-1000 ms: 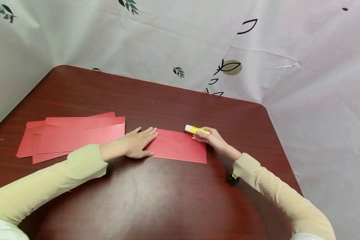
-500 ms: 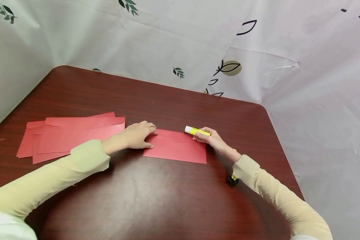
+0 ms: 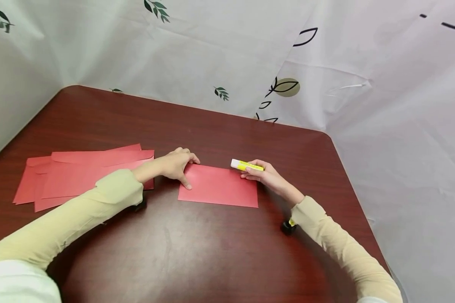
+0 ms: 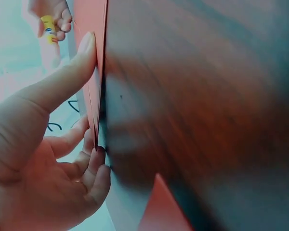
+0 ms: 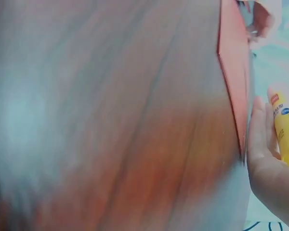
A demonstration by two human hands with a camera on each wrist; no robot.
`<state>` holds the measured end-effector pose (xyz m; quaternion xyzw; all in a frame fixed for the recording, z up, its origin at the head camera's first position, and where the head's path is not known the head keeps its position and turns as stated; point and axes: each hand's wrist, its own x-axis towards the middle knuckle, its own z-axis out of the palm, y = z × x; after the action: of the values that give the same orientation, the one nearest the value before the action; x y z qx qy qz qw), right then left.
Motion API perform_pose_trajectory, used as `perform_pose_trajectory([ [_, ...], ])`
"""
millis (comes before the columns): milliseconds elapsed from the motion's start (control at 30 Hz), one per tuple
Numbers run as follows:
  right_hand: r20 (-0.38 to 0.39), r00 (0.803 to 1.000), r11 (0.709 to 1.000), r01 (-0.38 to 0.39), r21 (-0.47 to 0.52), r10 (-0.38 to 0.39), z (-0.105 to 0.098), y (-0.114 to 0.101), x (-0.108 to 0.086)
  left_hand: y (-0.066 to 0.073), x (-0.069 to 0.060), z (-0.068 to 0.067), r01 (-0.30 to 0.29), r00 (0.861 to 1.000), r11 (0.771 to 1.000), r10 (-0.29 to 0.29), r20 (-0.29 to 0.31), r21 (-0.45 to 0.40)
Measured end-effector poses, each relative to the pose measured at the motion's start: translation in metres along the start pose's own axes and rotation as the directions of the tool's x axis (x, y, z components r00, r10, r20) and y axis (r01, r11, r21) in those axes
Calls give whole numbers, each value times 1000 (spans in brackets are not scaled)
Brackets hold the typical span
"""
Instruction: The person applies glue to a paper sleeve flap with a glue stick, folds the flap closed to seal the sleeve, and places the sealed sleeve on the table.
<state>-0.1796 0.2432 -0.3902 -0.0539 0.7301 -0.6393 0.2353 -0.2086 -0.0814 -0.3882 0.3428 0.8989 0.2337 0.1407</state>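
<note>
A red envelope [image 3: 220, 187] lies on the table with its flap side folded down. My left hand [image 3: 175, 163] grips its left end; in the left wrist view the thumb [image 4: 82, 62] lies on the paper and the curled fingers are at the edge. My right hand [image 3: 267, 174] holds a yellow glue stick [image 3: 252, 165] with a white cap end, above the envelope's far right corner. The right wrist view shows the glue stick [image 5: 285, 125] in the fingers, close to the envelope [image 5: 236, 72].
Several red envelopes [image 3: 87, 176] lie overlapped on the left, partly behind my left forearm. A small black and yellow item [image 3: 288, 227] is by my right sleeve. A white patterned curtain [image 3: 174, 54] hangs behind the dark wooden table [image 3: 197, 252].
My left hand rises from lying flat on the envelope, and its fingers curl at the left end, thumb on top. The right hand keeps the glue stick in place. The view shifts slightly.
</note>
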Motion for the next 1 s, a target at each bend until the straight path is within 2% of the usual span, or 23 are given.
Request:
perform_pose_trajectory([
  [167,-7,998,996,69,58,-69,2,-8,-7,-1,-6,0,19,999,996,-21,-30,-83],
  [267,-2,995,993,101,59,-101,2,-15,-12,-1,-15,-1,40,997,990,-48,-62,-135],
  [333,6,994,992,112,57,-112,1,-19,-16,-2,-23,-3,40,996,979,-57,-76,-200],
  [400,21,993,992,119,47,-120,0,-20,-20,-2,-32,-5,46,995,954,-71,-74,-296],
  [500,55,990,991,132,22,-133,-1,-20,-28,-3,-48,-11,64,994,889,-95,-46,-454],
  [533,65,989,991,135,18,-136,-1,-20,-31,-4,-54,-13,73,993,870,-108,-43,-487],
  [600,83,987,990,137,15,-137,-2,-18,-35,-5,-67,-20,84,990,851,-131,-54,-518],
  [633,88,987,991,136,12,-136,-2,-17,-38,-7,-73,-23,85,988,849,-141,-69,-521],
  [700,92,987,991,130,17,-131,-3,-15,-43,-11,-84,-32,89,978,860,-170,-118,-503],
  [800,96,986,991,134,25,-136,-3,-14,-48,-19,-102,-48,107,957,878,-218,-190,-466],
  [867,98,985,989,142,36,-145,-3,-14,-51,-26,-113,-58,131,939,886,-255,-232,-444],
  [1000,100,983,988,148,48,-152,-1,-15,-56,-47,-139,-71,173,908,893,-308,-284,-415],
])
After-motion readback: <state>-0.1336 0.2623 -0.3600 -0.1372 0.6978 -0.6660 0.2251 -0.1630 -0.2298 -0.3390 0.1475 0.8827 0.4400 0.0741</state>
